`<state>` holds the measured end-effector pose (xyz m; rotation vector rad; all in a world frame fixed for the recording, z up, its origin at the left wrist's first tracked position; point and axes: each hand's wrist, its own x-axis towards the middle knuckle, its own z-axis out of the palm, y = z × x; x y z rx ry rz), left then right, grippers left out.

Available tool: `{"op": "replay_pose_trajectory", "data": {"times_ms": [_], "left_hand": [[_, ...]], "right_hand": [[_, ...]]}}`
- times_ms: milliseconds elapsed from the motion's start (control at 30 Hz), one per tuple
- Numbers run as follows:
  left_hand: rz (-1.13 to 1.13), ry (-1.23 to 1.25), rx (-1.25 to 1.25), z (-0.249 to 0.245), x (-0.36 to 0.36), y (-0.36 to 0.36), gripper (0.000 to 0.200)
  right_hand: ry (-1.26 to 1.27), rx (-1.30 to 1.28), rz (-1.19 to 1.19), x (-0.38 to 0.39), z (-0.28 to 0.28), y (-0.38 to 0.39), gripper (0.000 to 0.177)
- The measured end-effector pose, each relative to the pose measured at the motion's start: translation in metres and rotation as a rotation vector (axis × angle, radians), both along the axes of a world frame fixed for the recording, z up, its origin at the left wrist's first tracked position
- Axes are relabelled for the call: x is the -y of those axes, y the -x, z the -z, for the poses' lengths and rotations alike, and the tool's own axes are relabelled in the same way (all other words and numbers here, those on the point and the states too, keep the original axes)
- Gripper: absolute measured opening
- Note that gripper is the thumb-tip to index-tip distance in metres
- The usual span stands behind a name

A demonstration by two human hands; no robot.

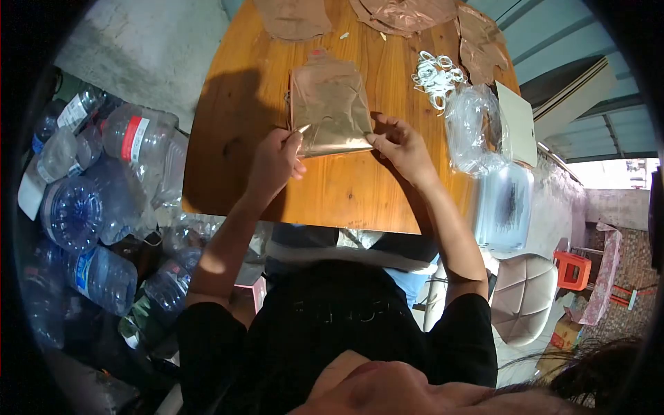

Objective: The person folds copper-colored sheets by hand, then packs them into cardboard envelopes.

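Observation:
A shiny rose-gold foil balloon point(330, 104), flat and folded, lies on the wooden table point(325, 194) with its near edge lifted toward me. At that edge's left corner, my left hand point(279, 155) pinches the foil between thumb and fingers. Thumb and forefinger of my right hand point(401, 146) grip the opposite corner, its other fingers loosely curled. A small reddish spot shows at the far end of the foil.
More flat foil pieces point(294, 17) lie along the far side. White cord point(438, 76), a clear plastic roll point(474, 128) and a pale box point(514, 124) sit at the right edge. Plastic bottles point(104, 207) are heaped at left; a quilted chair point(523, 297) stands at right.

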<state>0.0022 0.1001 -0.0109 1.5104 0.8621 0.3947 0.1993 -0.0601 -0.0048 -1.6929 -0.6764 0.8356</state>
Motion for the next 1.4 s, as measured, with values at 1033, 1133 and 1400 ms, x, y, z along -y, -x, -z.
{"op": "replay_pose_trajectory", "data": {"times_ms": [1033,1133,1400], "left_hand": [[0.395,-1.151,0.047,-0.017,0.063,-0.009,0.051],[0.624,-1.268,-0.121,0.001,0.073,-0.001,0.067],[0.674,-1.191,-0.270,0.002,0.075,0.000,0.077]], "right_hand": [[0.186,-0.008,0.129,0.071,-0.007,0.023,0.020],[0.244,0.007,0.085,0.069,-0.013,0.018,0.024],[0.312,0.002,0.032,0.050,-0.024,0.001,0.028]]}}
